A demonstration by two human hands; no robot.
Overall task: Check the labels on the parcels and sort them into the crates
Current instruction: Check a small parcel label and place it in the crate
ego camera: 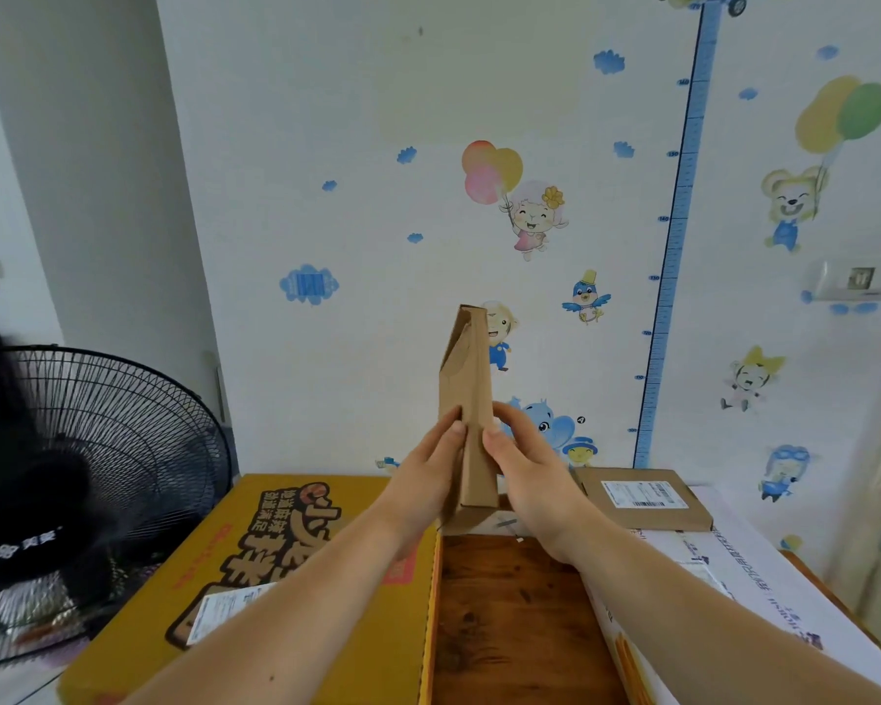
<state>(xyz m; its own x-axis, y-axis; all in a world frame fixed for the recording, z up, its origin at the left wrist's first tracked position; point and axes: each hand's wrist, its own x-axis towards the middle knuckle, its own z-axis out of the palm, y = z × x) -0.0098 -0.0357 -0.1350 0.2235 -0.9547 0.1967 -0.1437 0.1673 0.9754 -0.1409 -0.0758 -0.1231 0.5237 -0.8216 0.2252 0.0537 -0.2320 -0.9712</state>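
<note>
I hold a flat brown cardboard parcel (pixel 469 379) upright, edge-on to me, above the wooden table (pixel 509 618). My left hand (pixel 428 465) grips its left face near the lower end, thumb on the edge. My right hand (pixel 525 460) grips the right face, fingers curled behind it. No label shows on the visible side. Another flat brown parcel (pixel 642 498) with a white shipping label lies on a white box (pixel 764 567) to the right. A large yellow printed carton (pixel 296 567) with a white label sits on the left.
A black standing fan (pixel 103 450) stands at the far left beside the yellow carton. A wall with cartoon stickers and a blue height chart (pixel 677 236) rises right behind the table. A wall socket (pixel 855 282) is at the right.
</note>
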